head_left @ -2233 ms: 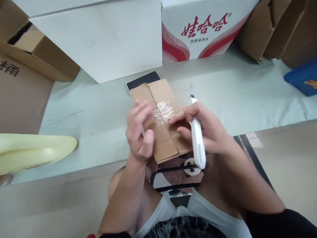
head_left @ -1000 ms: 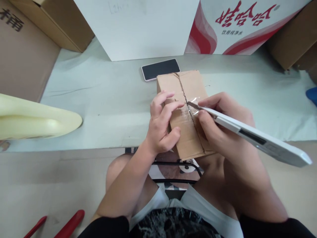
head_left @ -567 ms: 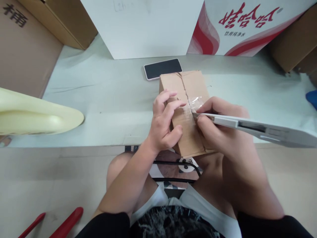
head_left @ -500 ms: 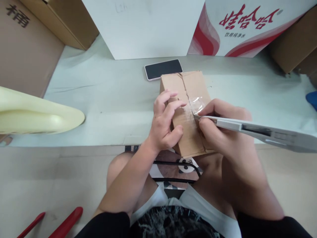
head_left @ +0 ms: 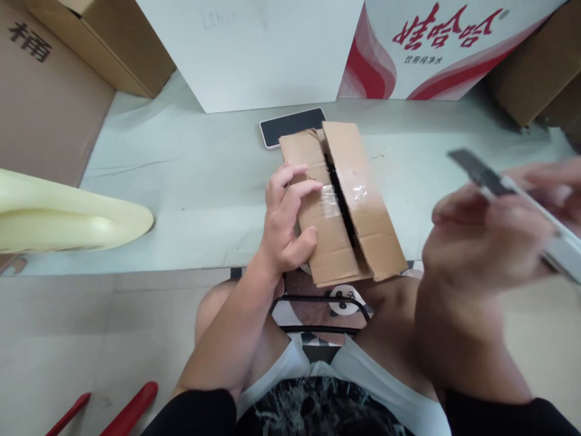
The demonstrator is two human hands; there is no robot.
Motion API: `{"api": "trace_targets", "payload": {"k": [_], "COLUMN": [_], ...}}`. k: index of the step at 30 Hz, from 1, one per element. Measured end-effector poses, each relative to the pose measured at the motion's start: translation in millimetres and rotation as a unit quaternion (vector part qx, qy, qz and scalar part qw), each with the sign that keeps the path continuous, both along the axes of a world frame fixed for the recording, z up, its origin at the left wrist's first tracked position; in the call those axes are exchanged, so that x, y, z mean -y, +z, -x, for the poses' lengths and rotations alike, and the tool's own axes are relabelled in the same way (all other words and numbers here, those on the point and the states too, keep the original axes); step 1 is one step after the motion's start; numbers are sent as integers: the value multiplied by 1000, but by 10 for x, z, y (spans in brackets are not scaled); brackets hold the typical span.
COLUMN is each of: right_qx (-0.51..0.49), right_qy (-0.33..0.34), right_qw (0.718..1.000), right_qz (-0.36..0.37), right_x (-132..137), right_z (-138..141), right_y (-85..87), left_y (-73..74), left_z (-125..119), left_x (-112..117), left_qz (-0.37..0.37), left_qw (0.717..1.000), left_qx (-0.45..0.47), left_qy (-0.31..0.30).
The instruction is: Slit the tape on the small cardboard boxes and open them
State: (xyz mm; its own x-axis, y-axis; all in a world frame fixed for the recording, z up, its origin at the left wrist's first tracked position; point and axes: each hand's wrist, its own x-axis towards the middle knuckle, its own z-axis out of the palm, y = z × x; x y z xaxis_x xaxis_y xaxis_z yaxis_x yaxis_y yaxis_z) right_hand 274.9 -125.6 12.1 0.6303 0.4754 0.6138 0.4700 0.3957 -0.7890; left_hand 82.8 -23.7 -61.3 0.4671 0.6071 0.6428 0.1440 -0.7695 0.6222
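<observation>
A small cardboard box [head_left: 333, 254] stands at the table's front edge. Its two top flaps are parted along a dark slit, and a piece of clear tape [head_left: 330, 201] sticks to the left flap. My left hand [head_left: 290, 221] grips the box by its left side, with curled fingertips and thumb on the flap. Off to the right and raised, away from the box, my right hand [head_left: 494, 233] is closed around a utility knife [head_left: 535, 212]. The knife's blade end points up and left. Motion blurs this hand and the knife.
Behind the box lies a phone [head_left: 293, 126], partly covered by it. A large white carton [head_left: 267, 54] with red print stands at the back of the table [head_left: 204, 200]. Brown cartons [head_left: 113, 45] fill the back left. At the left edge is a pale yellow object [head_left: 91, 212].
My right hand has drawn the knife off the box, up and to the right. The flaps have come apart along the seam. My left hand and the box have shifted slightly left.
</observation>
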Motion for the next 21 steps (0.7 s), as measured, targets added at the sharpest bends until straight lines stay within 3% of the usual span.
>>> {"api": "trace_targets", "payload": {"k": [2, 4, 7, 11, 14, 17, 21], "right_qx": [-39, -89, -122, -31, -20, -95, -168], "right_qy": [-21, -14, 48, 174, 204, 223, 261], "right_qw": [999, 991, 951, 892, 892, 924, 930], "right_qz": [-15, 96, 281, 415, 402, 295, 196], "right_x": [-192, -320, -349, -262, -254, -297, -330], "right_z": [-127, -278, -459, -494, -415, -331, -270], "right_y": [-194, -434, -743, -875, -872, -879, -852], "left_y": [-13, -26, -58, -115, -124, -131, -265], "left_z": [86, 194, 350, 461, 457, 412, 400], "left_x": [-78, -182, -340, -439, -422, -399, -414], "left_qz": [16, 47, 97, 129, 140, 174, 301], "left_qw": [1000, 998, 988, 958, 957, 962, 941], "left_qx": [-7, -13, -11, 1, 4, 21, 108], "left_qy": [10, 36, 121, 255, 253, 209, 110]}}
